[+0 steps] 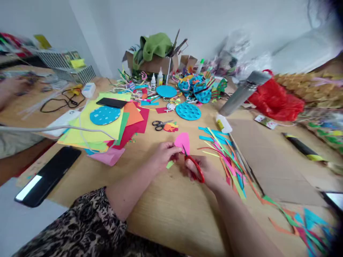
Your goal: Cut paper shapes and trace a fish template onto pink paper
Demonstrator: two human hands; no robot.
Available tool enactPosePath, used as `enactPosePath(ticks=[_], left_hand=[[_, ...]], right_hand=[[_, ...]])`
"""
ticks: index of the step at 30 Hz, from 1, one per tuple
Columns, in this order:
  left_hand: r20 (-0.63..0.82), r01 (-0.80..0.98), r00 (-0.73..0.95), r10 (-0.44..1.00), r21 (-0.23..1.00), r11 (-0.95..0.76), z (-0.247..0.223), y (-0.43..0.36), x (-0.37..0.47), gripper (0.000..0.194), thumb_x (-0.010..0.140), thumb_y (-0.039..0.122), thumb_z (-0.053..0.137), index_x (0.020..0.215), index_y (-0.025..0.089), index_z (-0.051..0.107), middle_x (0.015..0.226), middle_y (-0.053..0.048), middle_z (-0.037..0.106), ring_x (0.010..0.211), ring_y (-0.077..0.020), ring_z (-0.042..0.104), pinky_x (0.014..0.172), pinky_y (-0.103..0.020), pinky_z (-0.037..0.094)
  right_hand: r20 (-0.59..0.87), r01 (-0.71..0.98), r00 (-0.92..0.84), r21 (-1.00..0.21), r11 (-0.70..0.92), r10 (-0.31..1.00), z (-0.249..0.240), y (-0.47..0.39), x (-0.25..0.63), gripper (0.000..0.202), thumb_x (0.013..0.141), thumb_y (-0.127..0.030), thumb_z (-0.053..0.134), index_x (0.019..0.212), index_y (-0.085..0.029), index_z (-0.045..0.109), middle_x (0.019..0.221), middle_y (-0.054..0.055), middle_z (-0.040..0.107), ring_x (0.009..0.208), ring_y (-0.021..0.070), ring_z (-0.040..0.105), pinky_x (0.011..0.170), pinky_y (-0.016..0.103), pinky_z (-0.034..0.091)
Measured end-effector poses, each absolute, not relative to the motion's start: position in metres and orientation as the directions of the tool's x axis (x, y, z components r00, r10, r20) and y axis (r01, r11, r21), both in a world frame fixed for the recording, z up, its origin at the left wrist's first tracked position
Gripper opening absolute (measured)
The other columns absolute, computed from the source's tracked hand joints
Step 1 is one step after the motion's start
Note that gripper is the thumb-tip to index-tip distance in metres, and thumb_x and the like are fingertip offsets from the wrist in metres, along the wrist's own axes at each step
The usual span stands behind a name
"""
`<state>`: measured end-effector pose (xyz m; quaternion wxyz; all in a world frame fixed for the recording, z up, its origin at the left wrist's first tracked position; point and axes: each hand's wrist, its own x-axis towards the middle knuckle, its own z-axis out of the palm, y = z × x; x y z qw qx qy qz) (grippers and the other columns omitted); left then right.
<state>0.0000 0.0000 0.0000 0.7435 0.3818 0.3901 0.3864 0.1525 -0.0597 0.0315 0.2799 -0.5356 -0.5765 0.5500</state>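
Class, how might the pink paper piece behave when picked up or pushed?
The pink paper piece looks small and thin, so probably light. Pinched near its edge by the left hand, it shows no obvious droop, suggesting slight stiffness.

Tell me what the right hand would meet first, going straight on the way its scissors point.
The right hand would likely meet the pink paper in the left hand; the red scissors overlap that paper in view, though depth is unclear.
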Motion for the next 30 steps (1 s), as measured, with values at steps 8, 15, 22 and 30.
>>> enactPosePath(ticks=[8, 15, 22, 30], left_hand=[[-0.258, -0.292, 0.414, 0.873, 0.871, 0.396, 0.0004, -0.0008, -0.0010, 0.015, 0.067, 0.025, 0.070, 0.071, 0.011, 0.066, 0.056, 0.000, 0.056, 0.046, -0.0065, 0.045, 0.047, -0.023, 0.030], [-0.255, -0.311, 0.411, 0.875, 0.863, 0.398, 0.0037, -0.0017, -0.0010, 0.017, 0.066, 0.025, 0.071, 0.071, 0.010, 0.066, 0.054, 0.001, 0.055, 0.045, -0.0063, 0.045, 0.046, -0.022, 0.031], [-0.253, -0.327, 0.390, 0.885, 0.861, 0.390, 0.0053, -0.0015, -0.0011, 0.015, 0.066, 0.025, 0.070, 0.067, 0.012, 0.063, 0.052, 0.002, 0.053, 0.042, -0.0063, 0.044, 0.043, -0.022, 0.030], [-0.266, -0.320, 0.393, 0.880, 0.858, 0.402, 0.0073, -0.0023, -0.0009, 0.015, 0.064, 0.023, 0.069, 0.060, 0.013, 0.059, 0.049, 0.002, 0.053, 0.040, -0.0066, 0.044, 0.042, -0.022, 0.030]], right_hand=[[-0.260, 0.299, -0.270, -0.938, -0.176, 0.927, 0.0286, -0.0587, 0.1565, 0.056, 0.074, -0.072, 0.057, 0.061, -0.018, 0.050, 0.047, -0.001, 0.052, 0.039, 0.0093, 0.046, 0.039, 0.021, 0.033], [-0.282, 0.293, -0.261, -0.934, -0.203, 0.923, 0.0268, -0.0580, 0.1579, 0.053, 0.074, -0.069, 0.061, 0.063, -0.019, 0.049, 0.047, -0.002, 0.052, 0.038, 0.0096, 0.047, 0.038, 0.020, 0.034], [-0.291, 0.279, -0.272, -0.936, -0.214, 0.917, 0.0281, -0.0596, 0.1577, 0.054, 0.074, -0.071, 0.060, 0.065, -0.017, 0.053, 0.047, -0.002, 0.051, 0.039, 0.0094, 0.046, 0.039, 0.021, 0.034], [-0.291, 0.225, -0.304, -0.947, -0.228, 0.907, 0.0343, -0.0596, 0.1556, 0.060, 0.073, -0.076, 0.056, 0.069, -0.016, 0.054, 0.051, -0.001, 0.054, 0.042, 0.0089, 0.047, 0.042, 0.021, 0.034]])
